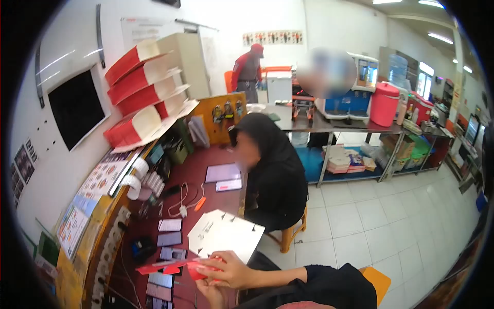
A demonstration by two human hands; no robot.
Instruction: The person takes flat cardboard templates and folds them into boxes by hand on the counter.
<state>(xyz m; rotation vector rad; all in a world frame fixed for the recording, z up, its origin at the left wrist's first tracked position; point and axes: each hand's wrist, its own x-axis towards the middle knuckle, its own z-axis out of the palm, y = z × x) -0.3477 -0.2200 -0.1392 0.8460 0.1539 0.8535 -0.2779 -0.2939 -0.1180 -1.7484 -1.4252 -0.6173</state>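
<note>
My right hand reaches in from the right, its fingers closed around a red cardboard piece with folded flaps. Below it, my left hand grips the same cardboard from underneath, partly hidden. A flat white cardboard sheet with small dark notches along its edge lies just beyond my hands. I cannot tell whether it is joined to the red piece. Several phones lie on the dark red table left of and under the cardboard.
Folded red-and-white boxes are stacked at the back left. A person in black sits across the table's right side; another person stands farther back. A tablet, white cable and paper rolls are on or beside the table.
</note>
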